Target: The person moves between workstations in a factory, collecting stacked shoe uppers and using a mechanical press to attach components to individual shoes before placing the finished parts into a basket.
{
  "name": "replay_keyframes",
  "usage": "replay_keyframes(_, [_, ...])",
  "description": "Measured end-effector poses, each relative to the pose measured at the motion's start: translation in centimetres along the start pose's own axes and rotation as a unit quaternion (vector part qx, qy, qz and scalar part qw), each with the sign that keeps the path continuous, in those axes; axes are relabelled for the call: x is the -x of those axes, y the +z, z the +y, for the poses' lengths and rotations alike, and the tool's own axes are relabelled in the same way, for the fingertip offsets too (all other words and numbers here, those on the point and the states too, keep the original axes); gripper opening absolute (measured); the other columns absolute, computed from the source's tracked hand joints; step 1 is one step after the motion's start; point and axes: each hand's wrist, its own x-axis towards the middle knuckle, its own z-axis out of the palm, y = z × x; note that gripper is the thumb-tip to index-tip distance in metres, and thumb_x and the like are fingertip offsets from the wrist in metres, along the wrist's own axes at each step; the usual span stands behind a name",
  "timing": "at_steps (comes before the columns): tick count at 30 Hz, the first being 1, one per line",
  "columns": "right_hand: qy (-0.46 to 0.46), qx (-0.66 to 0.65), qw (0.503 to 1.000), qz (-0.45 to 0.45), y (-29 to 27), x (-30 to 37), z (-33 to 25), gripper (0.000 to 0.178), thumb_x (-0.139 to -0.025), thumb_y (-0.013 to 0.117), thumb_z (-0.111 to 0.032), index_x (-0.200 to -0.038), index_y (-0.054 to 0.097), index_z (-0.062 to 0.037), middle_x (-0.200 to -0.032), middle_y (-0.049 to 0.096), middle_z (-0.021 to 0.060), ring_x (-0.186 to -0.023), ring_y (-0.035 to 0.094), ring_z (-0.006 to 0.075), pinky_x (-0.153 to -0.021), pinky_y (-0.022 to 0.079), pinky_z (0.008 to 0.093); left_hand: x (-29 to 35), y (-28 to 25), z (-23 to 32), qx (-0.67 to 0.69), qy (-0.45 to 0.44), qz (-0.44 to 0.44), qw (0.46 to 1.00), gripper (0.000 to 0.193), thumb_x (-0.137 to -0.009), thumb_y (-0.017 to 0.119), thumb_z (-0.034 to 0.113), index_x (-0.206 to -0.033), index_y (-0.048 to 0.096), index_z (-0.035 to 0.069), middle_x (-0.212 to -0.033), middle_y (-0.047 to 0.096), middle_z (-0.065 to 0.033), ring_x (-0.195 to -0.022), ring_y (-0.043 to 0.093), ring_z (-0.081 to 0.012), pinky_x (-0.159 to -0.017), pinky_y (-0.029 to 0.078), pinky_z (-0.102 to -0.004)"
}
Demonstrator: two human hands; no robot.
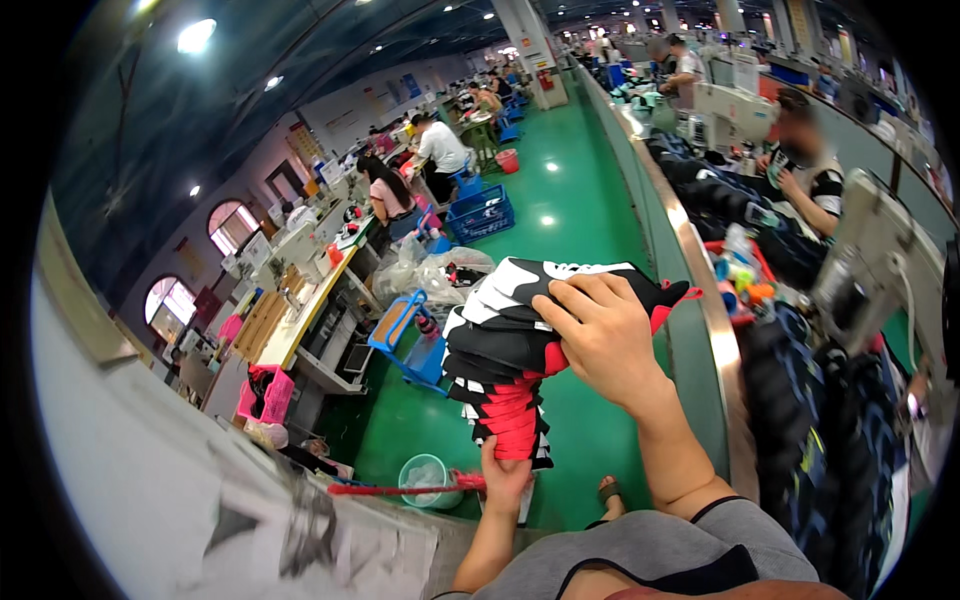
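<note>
A stack of black, white and red shoe upper pieces (505,345) is held up in front of me over the green floor. My right hand (600,335) grips the stack's upper right part, fingers curled over the top pieces. My left hand (503,478) holds the stack's lower end from below, next to the red parts. A red loop (685,294) sticks out at the stack's right side.
A long metal-edged conveyor table (700,270) runs along my right, with dark pieces and a red tray of bottles (742,275) on it. People sit at sewing machines on both sides. Below stand a blue cart (410,340), a teal bucket (430,478) and a pink crate (268,393).
</note>
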Motion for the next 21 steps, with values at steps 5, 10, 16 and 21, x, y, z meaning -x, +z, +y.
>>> replay_keyframes(5, [0.0,-0.003,0.999,-0.035,13.2,-2.1,7.7,0.034,-0.063,0.06,-0.003,-0.097,0.064,-0.0037,-0.1,0.062,0.0087,-0.093,0.058,0.024,-0.083,0.043,0.0379,-14.4,-2.7,-2.8,0.274,-0.134,0.113,0.946,0.046,-0.085,0.051,0.021,-0.128,0.045,0.005,-0.127,0.053,-0.0137,-0.12,0.049,-0.0287,-0.103,0.037,-0.0424])
replay_keyframes(10, [0.01,-0.02,0.997,-0.076,23.9,-5.9,14.4,0.037,-0.061,0.058,-0.001,-0.098,0.064,-0.0038,-0.099,0.062,0.0091,-0.095,0.058,0.0252,-0.082,0.043,0.0392,-25.2,-6.9,-5.9,0.33,-0.165,0.203,0.907,0.042,-0.083,0.055,0.017,-0.122,0.049,0.003,-0.123,0.056,-0.013,-0.116,0.051,-0.0283,-0.1,0.04,-0.0399])
replay_keyframes(16, [-0.028,-0.102,0.989,-0.099,41.0,-11.9,18.8,0.042,-0.06,0.06,-0.001,-0.101,0.064,-0.0054,-0.103,0.062,0.0083,-0.097,0.057,0.0253,-0.083,0.043,0.0398,-36.7,-13.8,-3.6,0.315,-0.141,0.348,0.872,0.043,-0.083,0.056,0.021,-0.122,0.048,0.005,-0.123,0.055,-0.013,-0.111,0.054,-0.0284,-0.095,0.044,-0.0397])
replay_keyframes(21, [-0.11,-0.28,0.947,-0.114,59.5,-18.7,13.2,0.04,-0.061,0.062,-0.001,-0.101,0.063,-0.0062,-0.101,0.062,0.0069,-0.097,0.057,0.0236,-0.084,0.043,0.0382,-40.3,-21.5,3.8,0.283,0.071,0.317,0.902,0.05,-0.084,0.057,0.018,-0.129,0.042,0.002,-0.129,0.051,-0.0138,-0.121,0.048,-0.0285,-0.106,0.035,-0.0425])
